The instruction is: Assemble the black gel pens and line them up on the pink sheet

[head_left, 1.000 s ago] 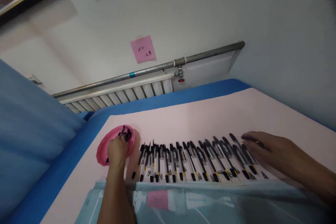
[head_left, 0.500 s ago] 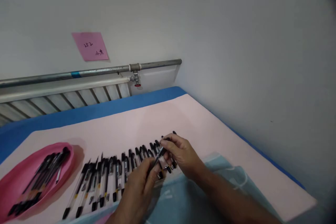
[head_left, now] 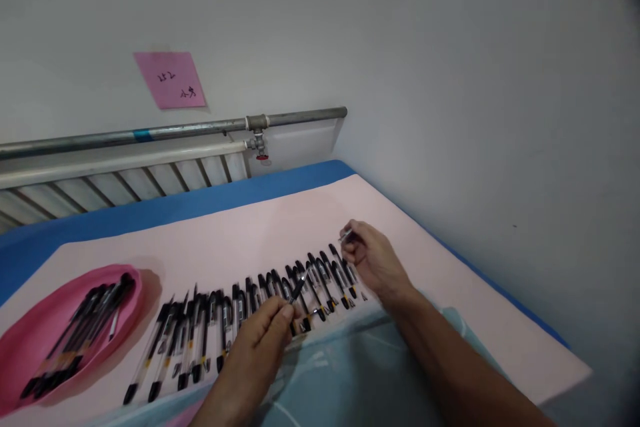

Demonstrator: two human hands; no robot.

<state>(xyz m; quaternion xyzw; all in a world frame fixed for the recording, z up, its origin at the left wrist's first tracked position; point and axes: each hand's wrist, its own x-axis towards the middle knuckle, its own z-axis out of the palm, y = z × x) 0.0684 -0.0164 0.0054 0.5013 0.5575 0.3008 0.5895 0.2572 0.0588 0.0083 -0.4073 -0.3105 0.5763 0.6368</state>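
My left hand (head_left: 263, 340) is closed around a pen (head_left: 300, 283), whose dark front end points up and to the right. Higher up and apart from it, my right hand (head_left: 375, 260) pinches a small silvery pen tip (head_left: 345, 236), partly covered by the fingers. A long row of black-capped clear pens (head_left: 201, 337) lies under and beside both hands on the pink sheet. Small silver cone-shaped tips, such as one loose tip (head_left: 364, 295), lie by the pens' near ends.
A pink oval tray (head_left: 20, 340) with several pens stands at the left. The pink sheet (head_left: 280, 227) covers a blue tabletop (head_left: 210, 203). Light blue cloth (head_left: 345, 373) lies at the near edge. A radiator (head_left: 135, 183) and pipe (head_left: 200, 128) run along the back wall.
My right hand has come away from the pen, moving up and to the right with the small silvery tip. My left hand keeps the pen, slightly shifted. The view has tilted a little.
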